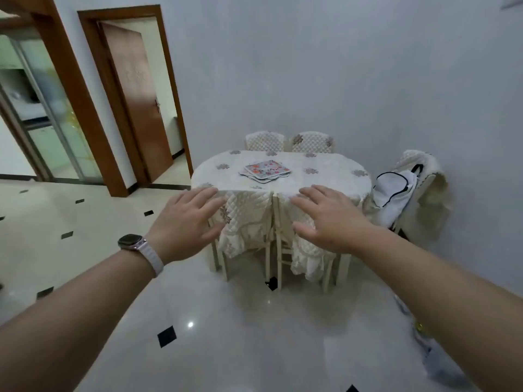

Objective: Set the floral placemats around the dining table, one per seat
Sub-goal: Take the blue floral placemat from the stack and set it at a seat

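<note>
- A person stands back from an oval dining worktop (334, 168) draped in a cream quilted cloth, both bare arms stretched out toward it.
- The left hand (188, 222), with a watch (130, 241) on its wrist, and the right hand (329, 219) are spread flat, palms down, fingers apart. Each grip is released and holds nothing.
- The floral placemats (266, 170) lie in one loose, slightly fanned stack on the worktop, beyond both hands and roughly between them, a little nearer the left hand's side. None has been dealt out yet.
- Two covered chairs (246, 222) are tucked in on the near side, just past the fingertips. Two more chair backs (288, 141) show on the far side, beyond the stack.
- A fifth chair (421, 193) stands off past the right hand at the worktop's end, with a white bag (396, 193) draped over it.
- The hands appear well short of the stack, so the judged step is the approach, before any pick-up.
- Risk: the tucked-in near chairs stand between the person and the worktop, so a long lean over them could leave a weak, fingertip-only hold on the stack.
- Risk: the mats sit fanned and uneven, so lifting them together could let the lower ones slide off onto the glossy tiled floor (226, 335).
- Risk: dragging a mat could bunch the loose cloth and skew mats already laid.
- Risk: the far seats may be miscounted, leaving a seat bare.
</note>
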{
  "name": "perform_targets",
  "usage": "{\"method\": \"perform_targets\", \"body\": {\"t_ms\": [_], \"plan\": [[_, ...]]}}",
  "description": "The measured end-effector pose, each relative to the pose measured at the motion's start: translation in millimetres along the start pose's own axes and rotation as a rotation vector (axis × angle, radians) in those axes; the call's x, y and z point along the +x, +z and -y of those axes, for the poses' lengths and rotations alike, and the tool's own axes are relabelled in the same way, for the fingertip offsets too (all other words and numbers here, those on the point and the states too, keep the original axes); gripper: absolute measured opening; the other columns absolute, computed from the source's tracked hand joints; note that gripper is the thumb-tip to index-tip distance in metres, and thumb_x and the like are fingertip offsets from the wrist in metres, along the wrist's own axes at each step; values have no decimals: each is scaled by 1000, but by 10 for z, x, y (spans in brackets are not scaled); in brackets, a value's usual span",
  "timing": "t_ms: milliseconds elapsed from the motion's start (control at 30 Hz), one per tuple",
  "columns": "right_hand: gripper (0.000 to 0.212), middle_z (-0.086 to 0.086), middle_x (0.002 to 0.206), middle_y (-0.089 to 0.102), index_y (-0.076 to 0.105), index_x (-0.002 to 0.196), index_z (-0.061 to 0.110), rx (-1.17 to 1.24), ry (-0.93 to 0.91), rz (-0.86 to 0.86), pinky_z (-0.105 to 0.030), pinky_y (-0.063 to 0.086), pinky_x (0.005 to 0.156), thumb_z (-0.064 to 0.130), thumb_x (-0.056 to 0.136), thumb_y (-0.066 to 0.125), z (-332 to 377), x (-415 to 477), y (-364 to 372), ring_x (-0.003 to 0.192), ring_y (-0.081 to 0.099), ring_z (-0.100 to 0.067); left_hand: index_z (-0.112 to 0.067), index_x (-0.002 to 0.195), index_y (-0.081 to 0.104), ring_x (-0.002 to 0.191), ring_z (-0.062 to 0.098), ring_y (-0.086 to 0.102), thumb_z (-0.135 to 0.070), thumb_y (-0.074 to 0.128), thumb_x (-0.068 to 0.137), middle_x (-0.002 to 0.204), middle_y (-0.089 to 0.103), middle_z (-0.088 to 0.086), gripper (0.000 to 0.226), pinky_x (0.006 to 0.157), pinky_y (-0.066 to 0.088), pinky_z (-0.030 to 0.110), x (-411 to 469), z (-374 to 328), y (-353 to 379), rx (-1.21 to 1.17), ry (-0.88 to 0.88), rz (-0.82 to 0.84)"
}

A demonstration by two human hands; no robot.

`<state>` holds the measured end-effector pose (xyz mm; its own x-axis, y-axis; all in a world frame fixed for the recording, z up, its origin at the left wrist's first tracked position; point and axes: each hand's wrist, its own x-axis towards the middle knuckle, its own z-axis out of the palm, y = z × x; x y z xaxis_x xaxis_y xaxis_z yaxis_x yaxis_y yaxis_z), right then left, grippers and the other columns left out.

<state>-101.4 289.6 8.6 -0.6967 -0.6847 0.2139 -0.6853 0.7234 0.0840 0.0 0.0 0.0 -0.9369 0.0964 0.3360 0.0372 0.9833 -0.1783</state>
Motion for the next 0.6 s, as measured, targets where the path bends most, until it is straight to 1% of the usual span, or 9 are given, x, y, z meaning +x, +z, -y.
{"method": "perform_targets", "body": {"t_ms": [100,167,267,367,467,600], "plan": [[64,-1,160,22,25,150,31,-34,-47,-10,-43,13,118,61,93,30,124,291,126,147,13,-22,-32,144,35,140,20,28,-62,23,91,152,36,-2,62,113,23,41,29,295,144,25,-6,6],[65,0,160,22,25,150,32,-30,-60,2,-43,14,119,62,92,28,243,528,231,147,13,-22,-33,142,37,140,19,28,-63,23,90,151,37,-3,61,113,22,41,42,543,284,26,-28,12],[66,1,159,24,25,150,32,-23,-68,1,-42,17,119,63,91,27,457,960,349,147,14,-21,-32,139,42,138,20,32,-58,23,92,149,41,-2,57,111,25,41,79,930,441,8,-47,-6],[66,2,160,22,24,150,33,14,-64,3,-41,16,119,62,92,27,711,1399,434,147,12,-19,-32,137,45,136,20,36,-54,24,94,147,44,-2,53,109,28,39,126,1325,550,-15,-67,-26],[65,3,159,24,26,149,34,14,-90,3,-40,17,117,62,91,25,984,1813,493,147,13,-18,-29,134,49,133,22,40,-53,26,93,143,49,0,52,107,31,39,146,1714,658,-40,-71,-47],[61,2,158,26,28,149,33,7,-122,29,-40,19,116,59,95,31,1354,2325,619,146,16,-19,-29,135,48,134,22,40,-56,25,93,143,49,0,55,108,29,40,172,2217,873,-74,-84,-19]]}}
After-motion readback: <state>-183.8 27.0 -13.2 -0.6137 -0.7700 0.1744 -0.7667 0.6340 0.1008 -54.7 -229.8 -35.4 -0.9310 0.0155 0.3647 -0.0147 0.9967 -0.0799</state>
